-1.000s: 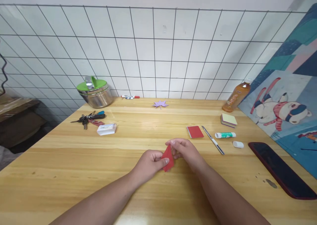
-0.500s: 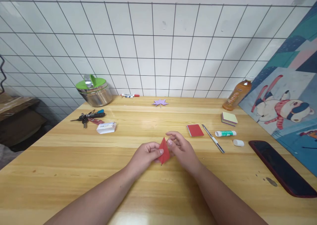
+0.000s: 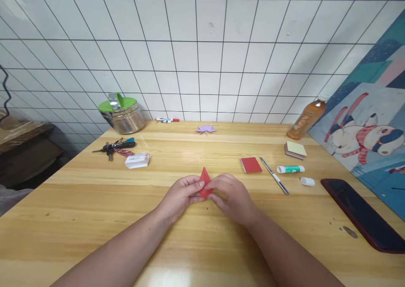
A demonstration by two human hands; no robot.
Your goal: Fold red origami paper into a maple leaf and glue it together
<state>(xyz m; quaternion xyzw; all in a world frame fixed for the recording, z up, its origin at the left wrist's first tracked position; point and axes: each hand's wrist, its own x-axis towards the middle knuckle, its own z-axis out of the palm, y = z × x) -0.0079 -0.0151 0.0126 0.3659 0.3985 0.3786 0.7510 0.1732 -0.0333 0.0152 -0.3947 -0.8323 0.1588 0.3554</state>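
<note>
A small folded piece of red paper [image 3: 204, 177], kite-shaped with a crease down its middle, is held between my hands above the wooden table [image 3: 133, 219]. My left hand [image 3: 182, 194] pinches its left side, thumb on top and fingers beneath. On the right side, my right hand [image 3: 232, 198] has its fingers closed on the lower edge of the paper, which they partly hide. Beyond the hands lies a purple folded paper leaf [image 3: 206, 129]. A stack of red square paper [image 3: 251, 165] rests to the right.
Right of the stack lie a craft knife [image 3: 274, 176], a glue stick [image 3: 290, 169], its cap [image 3: 307, 181], a pad of coloured notes [image 3: 295, 150], a phone [image 3: 360, 213] and a bottle [image 3: 306, 119]. At left are a lidded pot [image 3: 125, 117], keys [image 3: 115, 147], a white box [image 3: 137, 161] and a marker [image 3: 167, 120].
My right hand has come in from beside the paper and closed on its lower right edge. The red paper has turned slightly; my left hand still grips it.
</note>
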